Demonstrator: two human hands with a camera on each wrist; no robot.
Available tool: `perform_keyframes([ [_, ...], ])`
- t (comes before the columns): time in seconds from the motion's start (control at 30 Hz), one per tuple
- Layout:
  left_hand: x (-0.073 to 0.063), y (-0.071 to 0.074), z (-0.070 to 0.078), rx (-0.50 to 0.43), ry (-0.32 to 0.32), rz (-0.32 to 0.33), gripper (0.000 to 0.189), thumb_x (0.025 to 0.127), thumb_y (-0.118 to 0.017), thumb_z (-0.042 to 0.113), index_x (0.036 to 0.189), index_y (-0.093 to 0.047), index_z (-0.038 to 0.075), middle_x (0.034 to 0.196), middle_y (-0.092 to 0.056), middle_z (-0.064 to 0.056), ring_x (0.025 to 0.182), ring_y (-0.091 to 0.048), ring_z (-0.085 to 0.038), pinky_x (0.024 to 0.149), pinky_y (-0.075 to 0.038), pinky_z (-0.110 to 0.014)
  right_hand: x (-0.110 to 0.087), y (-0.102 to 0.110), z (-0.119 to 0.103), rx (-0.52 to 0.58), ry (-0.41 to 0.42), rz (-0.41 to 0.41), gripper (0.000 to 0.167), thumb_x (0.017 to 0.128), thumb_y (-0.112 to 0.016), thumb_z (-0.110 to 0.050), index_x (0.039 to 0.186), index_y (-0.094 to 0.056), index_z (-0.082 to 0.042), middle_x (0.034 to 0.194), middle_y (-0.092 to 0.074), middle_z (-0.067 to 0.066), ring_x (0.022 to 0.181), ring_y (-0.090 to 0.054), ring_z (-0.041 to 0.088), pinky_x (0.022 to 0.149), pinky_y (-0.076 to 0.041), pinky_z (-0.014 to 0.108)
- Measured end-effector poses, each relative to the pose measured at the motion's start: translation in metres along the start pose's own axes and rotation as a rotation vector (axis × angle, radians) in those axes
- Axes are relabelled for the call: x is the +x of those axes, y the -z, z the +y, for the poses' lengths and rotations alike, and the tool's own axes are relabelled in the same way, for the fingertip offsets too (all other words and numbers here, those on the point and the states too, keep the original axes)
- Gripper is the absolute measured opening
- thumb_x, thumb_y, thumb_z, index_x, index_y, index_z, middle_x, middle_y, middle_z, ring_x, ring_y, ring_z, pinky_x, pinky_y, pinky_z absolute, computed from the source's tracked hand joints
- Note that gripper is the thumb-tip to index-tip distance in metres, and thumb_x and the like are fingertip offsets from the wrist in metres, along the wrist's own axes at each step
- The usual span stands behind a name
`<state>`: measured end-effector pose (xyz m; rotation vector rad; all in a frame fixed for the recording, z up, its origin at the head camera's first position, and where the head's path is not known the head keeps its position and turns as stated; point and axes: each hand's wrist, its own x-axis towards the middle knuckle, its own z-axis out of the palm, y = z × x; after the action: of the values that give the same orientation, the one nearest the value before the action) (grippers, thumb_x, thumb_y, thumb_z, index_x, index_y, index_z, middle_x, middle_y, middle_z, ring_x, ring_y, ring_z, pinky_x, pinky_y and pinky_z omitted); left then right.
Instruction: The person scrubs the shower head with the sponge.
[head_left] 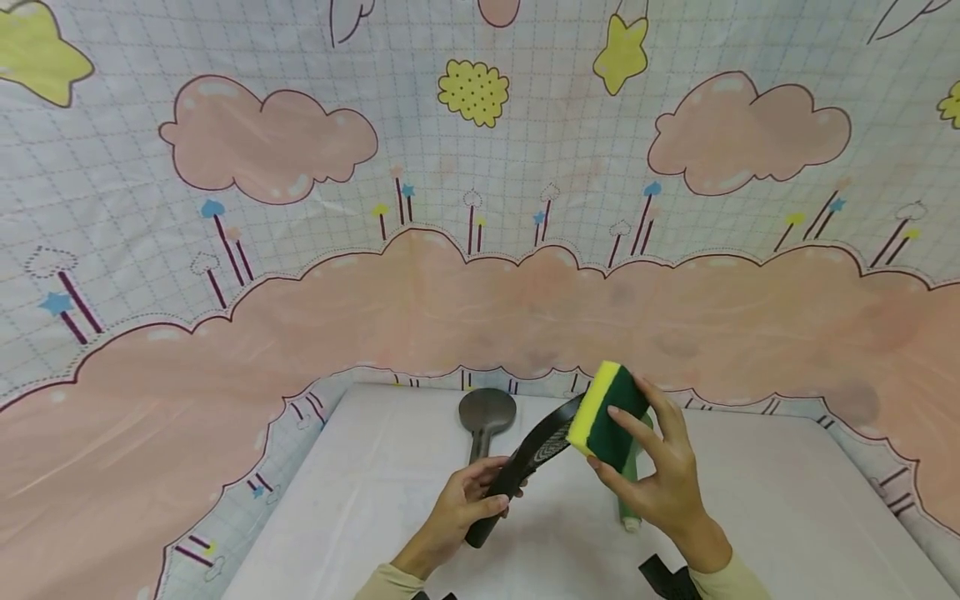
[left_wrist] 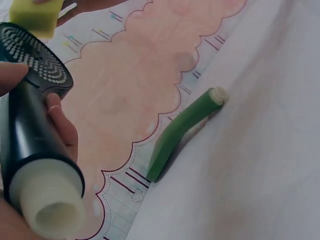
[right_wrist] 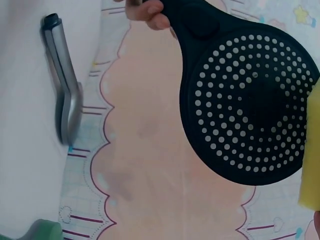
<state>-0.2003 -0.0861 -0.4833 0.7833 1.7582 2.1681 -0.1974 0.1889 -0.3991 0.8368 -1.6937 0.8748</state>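
Observation:
My left hand [head_left: 461,510] grips the handle of a black handheld shower head [head_left: 542,442], raised over the table with its head end up. The right wrist view shows its round spray face [right_wrist: 260,105] full of pale nozzles. A two-layer sponge [head_left: 613,417], yellow and dark green, is pinched between the thumb and fingers of my right hand [head_left: 670,483]. Its yellow side is turned to the shower head and right at the rim of the spray face. In the left wrist view the hollow white end [left_wrist: 55,215] of the handle faces the camera.
On the white table [head_left: 360,500] a grey shower head [head_left: 487,412] lies behind my left hand. A green shower head [head_left: 629,504] lies below the sponge, partly hidden by it and my right hand. A patterned cloth [head_left: 480,308] rises behind the table's far edge.

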Motion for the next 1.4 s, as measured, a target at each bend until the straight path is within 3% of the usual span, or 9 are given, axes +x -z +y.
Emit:
perform_keyframes([
  [0.17,-0.001,-0.003,0.0,0.034,0.037,0.038,0.056,0.088,-0.068,0.004,0.139,-0.046,-0.004,0.114,-0.07,-0.002,0.098,-0.067,-0.01,0.075,-0.054,-0.023,0.002,0.0,0.003,0.012,-0.016,-0.012,0.06,0.087,-0.069,-0.052,0.111,-0.068,0.003,0.135,-0.047,0.039,0.136,-0.042,0.031,0.112,-0.035,0.02],
  [0.33,-0.001,-0.004,0.004,0.053,0.051,0.067,0.058,0.088,-0.068,0.003,0.141,-0.047,-0.005,0.113,-0.069,-0.011,0.096,-0.067,-0.011,0.075,-0.054,-0.024,0.001,0.005,0.008,0.047,-0.061,-0.033,0.063,0.087,-0.068,-0.054,0.113,-0.066,0.003,0.135,-0.046,0.039,0.137,-0.043,0.024,0.108,-0.037,0.015],
  [0.53,-0.002,-0.002,0.006,0.036,0.06,0.085,0.061,0.085,-0.067,0.0,0.141,-0.044,-0.009,0.113,-0.067,-0.008,0.094,-0.069,-0.009,0.075,-0.054,-0.023,-0.006,0.013,0.019,0.054,-0.116,-0.061,0.068,0.084,-0.069,-0.057,0.116,-0.065,0.003,0.139,-0.045,0.037,0.139,-0.041,0.021,0.108,-0.037,0.014],
  [0.77,-0.001,-0.001,0.006,0.016,0.057,0.084,0.054,0.088,-0.064,0.0,0.138,-0.047,-0.01,0.104,-0.07,-0.023,0.075,-0.066,-0.009,0.072,-0.054,-0.025,-0.013,0.013,0.025,0.056,-0.163,-0.075,0.07,0.083,-0.069,-0.058,0.119,-0.065,0.003,0.142,-0.044,0.033,0.14,-0.04,0.019,0.108,-0.036,0.012],
  [1.03,0.001,-0.002,0.008,-0.024,0.069,0.077,0.054,0.09,-0.062,0.004,0.14,-0.046,-0.008,0.096,-0.074,0.001,0.072,-0.064,-0.008,0.073,-0.052,-0.025,-0.018,0.011,0.032,0.054,-0.18,-0.062,0.071,0.083,-0.07,-0.058,0.119,-0.065,0.003,0.142,-0.044,0.034,0.14,-0.04,0.02,0.108,-0.035,0.012],
  [1.4,0.003,-0.007,0.013,-0.097,0.066,0.088,0.049,0.094,-0.058,0.007,0.14,-0.047,-0.006,0.095,-0.074,0.001,0.07,-0.063,-0.008,0.072,-0.051,-0.023,-0.024,0.004,0.032,-0.021,-0.18,-0.06,0.069,0.083,-0.067,-0.061,0.119,-0.066,-0.002,0.144,-0.044,0.03,0.138,-0.039,0.025,0.111,-0.032,0.014],
])
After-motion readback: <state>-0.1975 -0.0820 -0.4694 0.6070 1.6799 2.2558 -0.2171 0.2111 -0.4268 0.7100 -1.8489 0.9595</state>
